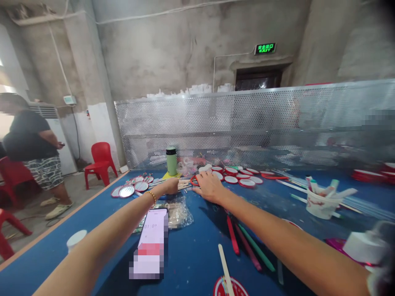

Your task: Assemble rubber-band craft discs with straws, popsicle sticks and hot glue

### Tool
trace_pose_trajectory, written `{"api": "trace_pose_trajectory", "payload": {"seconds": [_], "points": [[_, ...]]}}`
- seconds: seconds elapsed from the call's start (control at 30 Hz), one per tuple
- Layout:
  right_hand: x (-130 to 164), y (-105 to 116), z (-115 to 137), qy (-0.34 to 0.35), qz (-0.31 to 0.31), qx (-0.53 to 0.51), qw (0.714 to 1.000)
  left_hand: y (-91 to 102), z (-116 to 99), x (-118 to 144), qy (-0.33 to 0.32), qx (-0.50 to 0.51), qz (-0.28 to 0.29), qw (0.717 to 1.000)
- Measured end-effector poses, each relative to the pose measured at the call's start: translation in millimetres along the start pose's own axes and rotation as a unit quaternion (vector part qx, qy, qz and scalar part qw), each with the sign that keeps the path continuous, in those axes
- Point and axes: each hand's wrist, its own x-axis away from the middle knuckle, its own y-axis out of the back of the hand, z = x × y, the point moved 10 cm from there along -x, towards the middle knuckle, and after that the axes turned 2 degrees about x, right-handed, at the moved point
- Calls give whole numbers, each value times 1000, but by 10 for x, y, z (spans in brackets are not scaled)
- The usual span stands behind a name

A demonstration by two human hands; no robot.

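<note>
At the far side of a blue counter (191, 259), my two bare hands were near each other, a narrow gap between them. My left hand (171, 187) was curled into a loose fist at a spread of thin wooden sticks (186, 181); I could not tell whether it pinched one. My right hand (210, 187) arched palm down, fingers bent, over the edge of an orange-red loop (192, 181), perhaps a handle; its grip was hidden too. Both arms stretched long, apparently because the sticks and loop lay so far forward.

Beyond my right hand, flat white discs (231, 179) with glossy red rims overlapped; more round pieces (126, 191), one mirror-shiny, lay to the left. A slim phone (151, 238) lay face up, probably so its digits could be read at a glance, near a crinkled clear plastic bag (180, 213). A tapered white cup (321, 205) on the right held markers (332, 187), seemingly to keep them gathered. Behind everything stood a perforated metal screen (185, 123).
</note>
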Motion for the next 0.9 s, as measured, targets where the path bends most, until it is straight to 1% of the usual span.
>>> {"api": "trace_pose_trajectory", "payload": {"seconds": [0.03,0.1,0.17,0.23,0.27,0.3,0.33,0.37,0.4,0.43,0.47,0.5,0.57,0.63,0.67,0.7,0.73,0.77,0.8,0.87,0.9], "points": [[18,209,70,17,-46,-16,999,47,-45,29,-1,15,-1,1000],[66,542,137,30,-110,-67,991,139,-182,137,-8,30,12,999],[129,741,99,14,-139,-151,979,232,-412,333,-33,66,34,997],[226,796,33,-13,-133,-253,958,310,-688,610,-66,120,61,989],[293,785,21,-22,-119,-308,944,325,-842,769,-84,201,86,972],[374,759,27,-28,-101,-367,924,358,-983,924,-103,267,97,953],[468,732,54,-30,-82,-425,901,369,-1100,1069,-114,306,111,939],[570,698,103,-29,-57,-488,870,377,-1190,1193,-120,336,118,927],[680,664,148,-34,-35,-550,834,386,-1255,1293,-122,361,117,917],[792,660,196,-32,-26,-592,805,384,-1303,1372,-119,381,114,910],[902,656,239,-31,-17,-614,788,372,-1338,1433,-113,394,110,906],[1009,664,268,-31,-19,-625,780,351,-1368,1482,-106,399,104,905],[1219,689,293,-31,-40,-633,773,266,-1435,1579,-94,389,95,911],[1434,678,318,-35,-51,-641,765,109,-1512,1706,-82,367,95,922],[1543,655,345,-38,-46,-647,760,14,-1556,1788,-81,358,97,925],[1650,626,392,-36,-31,-651,757,-71,-1566,1872,-71,356,85,928],[1754,609,443,-30,-20,-649,760,-159,-1566,1963,-61,344,71,934],[1852,600,500,-19,-9,-642,767,-253,-1555,2057,-51,326,61,942],[1942,589,523,-19,-10,-629,777,-314,-1540,2148,-46,317,38,947],[2087,618,522,-13,-50,-577,815,-384,-1533,2320,-55,302,-13,952],[2145,647,530,2,-78,-551,831,-389,-1559,2403,-73,291,-41,953]]}}
